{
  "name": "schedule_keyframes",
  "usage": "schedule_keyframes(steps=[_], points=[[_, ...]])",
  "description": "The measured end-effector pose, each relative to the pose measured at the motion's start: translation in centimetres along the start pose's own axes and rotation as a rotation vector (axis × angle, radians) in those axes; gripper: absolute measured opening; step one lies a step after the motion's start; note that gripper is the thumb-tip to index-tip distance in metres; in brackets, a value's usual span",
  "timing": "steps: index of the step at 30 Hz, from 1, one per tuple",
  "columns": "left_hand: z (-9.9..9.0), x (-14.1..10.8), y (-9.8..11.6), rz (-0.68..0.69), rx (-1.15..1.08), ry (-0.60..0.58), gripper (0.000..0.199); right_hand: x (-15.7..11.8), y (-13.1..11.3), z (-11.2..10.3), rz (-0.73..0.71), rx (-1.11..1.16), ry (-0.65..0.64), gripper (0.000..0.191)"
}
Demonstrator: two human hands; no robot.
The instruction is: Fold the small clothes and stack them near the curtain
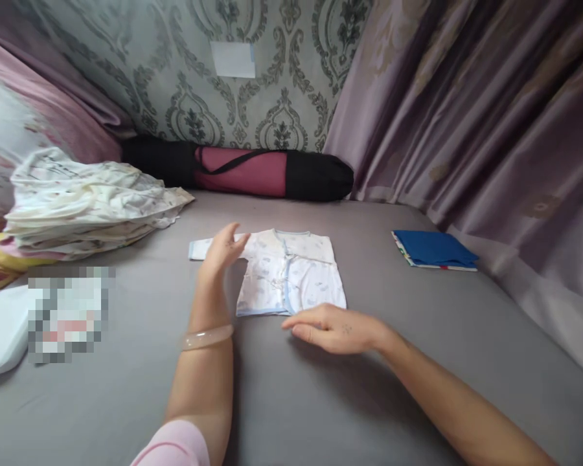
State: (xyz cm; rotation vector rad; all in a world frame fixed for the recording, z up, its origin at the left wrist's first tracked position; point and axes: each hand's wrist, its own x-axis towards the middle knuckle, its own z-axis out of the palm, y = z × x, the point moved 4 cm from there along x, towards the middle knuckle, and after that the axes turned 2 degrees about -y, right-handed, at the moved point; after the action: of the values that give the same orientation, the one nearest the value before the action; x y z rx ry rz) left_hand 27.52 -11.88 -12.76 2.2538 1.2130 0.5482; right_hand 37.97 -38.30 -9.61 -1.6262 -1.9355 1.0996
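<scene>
A small white baby shirt (pixel 311 275) with blue trim and a faint print lies flat on the grey sheet, its neckline away from me. Its left sleeve stretches out sideways; no sleeve sticks out on the right side. My left hand (pixel 223 249) is over that left sleeve, thumb and fingers apart, and hides part of it. Whether it touches the cloth I cannot tell. At the bottom hem is my right hand (pixel 337 329), palm down with fingers stretched out and nothing held. It covers the hem's right corner.
A pile of light clothes (pixel 92 200) lies at the left. Below it are a white object (pixel 4 330) and a pixelated item (pixel 70 317). A folded blue cloth (pixel 434 248) lies at the right. A long black and maroon bag (pixel 243 171) rests along the wall, near curtains (pixel 418 97).
</scene>
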Motion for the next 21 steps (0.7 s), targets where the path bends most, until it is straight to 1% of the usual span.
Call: schedule_keyframes(steps=[2,5,7,10,12,14,18,21], points=[[-1.7,-0.1,-2.8,-0.164,0.044,0.104,0.047,1.6,1.3,-1.5,0.033,0.014,0.105,0.035],[-2.9,-0.9,-6.3,-0.409,0.088,0.235,0.043,4.3,3.5,-3.5,0.058,-0.035,0.301,0.035],[-3.1,-1.4,-7.6,-0.525,0.097,0.287,0.042,6.1,4.9,-4.2,0.065,-0.08,0.391,0.035],[-2.8,-1.8,-8.2,-0.645,0.102,0.306,0.04,8.6,6.1,-4.6,0.053,-0.163,0.483,0.036],[-2.6,-1.6,-8.3,-0.694,0.115,0.326,0.038,10.0,6.7,-4.6,0.055,-0.236,0.504,0.04],[-2.3,-1.3,-8.5,-0.701,0.132,0.355,0.036,11.4,7.3,-4.4,0.093,-0.321,0.488,0.044],[-1.5,-0.4,-9.5,-0.654,0.124,0.377,0.032,14.0,8.1,-4.2,0.191,-0.454,0.414,0.052],[-1.0,0.1,-10.3,-0.61,0.055,0.404,0.029,16.1,7.9,-4.1,0.213,-0.503,0.353,0.055]])
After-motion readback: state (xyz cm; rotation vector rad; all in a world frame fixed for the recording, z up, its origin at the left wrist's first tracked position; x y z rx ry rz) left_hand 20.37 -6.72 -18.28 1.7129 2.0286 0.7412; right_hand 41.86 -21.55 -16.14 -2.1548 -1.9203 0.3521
